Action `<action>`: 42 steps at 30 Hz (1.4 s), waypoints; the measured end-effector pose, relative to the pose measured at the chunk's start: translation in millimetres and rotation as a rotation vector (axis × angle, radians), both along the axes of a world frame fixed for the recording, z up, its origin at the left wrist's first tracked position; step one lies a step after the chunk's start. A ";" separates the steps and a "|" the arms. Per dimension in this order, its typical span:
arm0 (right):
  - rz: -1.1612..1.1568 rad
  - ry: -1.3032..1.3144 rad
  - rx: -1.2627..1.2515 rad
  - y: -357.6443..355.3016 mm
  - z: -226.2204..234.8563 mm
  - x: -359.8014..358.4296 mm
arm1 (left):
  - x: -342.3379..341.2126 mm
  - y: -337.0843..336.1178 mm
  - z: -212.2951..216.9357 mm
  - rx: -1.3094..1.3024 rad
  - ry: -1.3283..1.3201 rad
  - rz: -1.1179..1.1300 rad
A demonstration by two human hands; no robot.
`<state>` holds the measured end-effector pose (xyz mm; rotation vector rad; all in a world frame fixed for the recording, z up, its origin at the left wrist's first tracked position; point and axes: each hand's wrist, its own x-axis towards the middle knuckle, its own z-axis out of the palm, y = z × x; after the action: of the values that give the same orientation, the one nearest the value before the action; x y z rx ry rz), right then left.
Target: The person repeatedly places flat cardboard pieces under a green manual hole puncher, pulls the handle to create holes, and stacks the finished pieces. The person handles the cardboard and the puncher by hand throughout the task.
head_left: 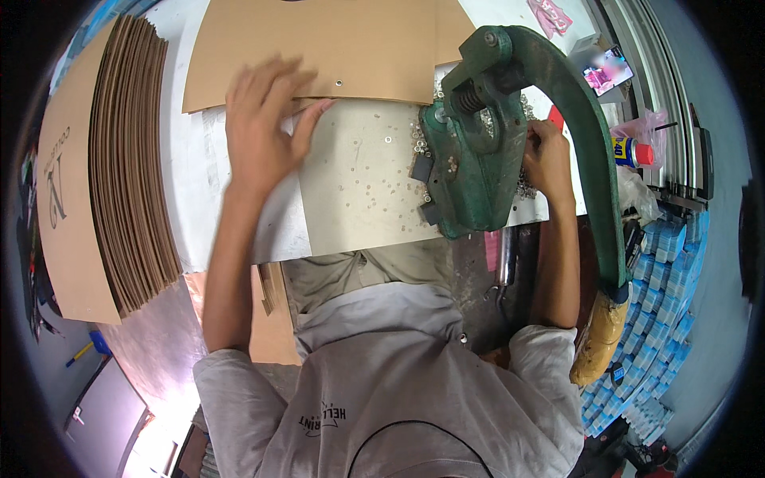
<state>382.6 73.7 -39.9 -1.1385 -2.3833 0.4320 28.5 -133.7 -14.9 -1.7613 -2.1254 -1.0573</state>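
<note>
A: In the upper middle of the frame we see the left hand [267, 123], fingers spread and flat, pressing on the near edge of a brown cardboard sheet [319, 48]. It grips nothing; the palm bears down, probably so the sheet keeps flat against the table. The hand is a bit blurred.

B: And a small metal eyelet [339, 81] already sits in that sheet near its lower edge, just right of the fingertips. We'd judge the sheet lies there so that edge can reach the green hand press [470, 159] standing to the right of centre.

A: Its long green lever [590, 151] arcs down the right side to a padded, tape-wrapped handle [599, 338] at lower right, untouched by either hand.

B: The right hand [546, 155] is curled just behind the press, over a heap of loose eyelets [522, 187]. We cannot tell whether the fingers pinch one or only rest there.

A: More small rings are scattered over the pale work surface [358, 191] in the middle, within easy reach.

B: At the left edge of the frame a stack of cardboard sheets [131, 159] stands on edge, close to the left arm.
</note>
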 end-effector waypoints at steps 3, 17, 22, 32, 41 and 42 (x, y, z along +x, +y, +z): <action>-0.010 -0.017 -0.157 6.6 1.0 0.6 | -30.2 14.9 -0.1 -0.163 0.113 -0.110; 0.063 0.421 -0.369 -18.5 9.3 -47.2 | 17.1 38.1 -9.2 -0.324 0.123 0.091; 0.223 0.336 -0.355 -18.8 10.9 -63.9 | -6.0 47.1 -28.7 -0.148 0.206 -0.177; 0.221 0.430 -0.639 -17.0 -16.5 -66.7 | -5.7 53.0 -30.0 -0.162 0.427 -0.184; 0.169 0.565 -0.834 -11.5 -40.6 -48.9 | 15.8 74.9 -26.8 -0.104 0.295 -0.145; 0.173 0.574 -0.836 -13.3 -30.0 -49.2 | 18.2 73.6 -24.3 -0.106 0.274 -0.141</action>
<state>333.4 60.4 -69.9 -0.9146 -1.7947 1.6679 46.7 -60.1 -39.2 -1.9992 -1.9458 -0.6942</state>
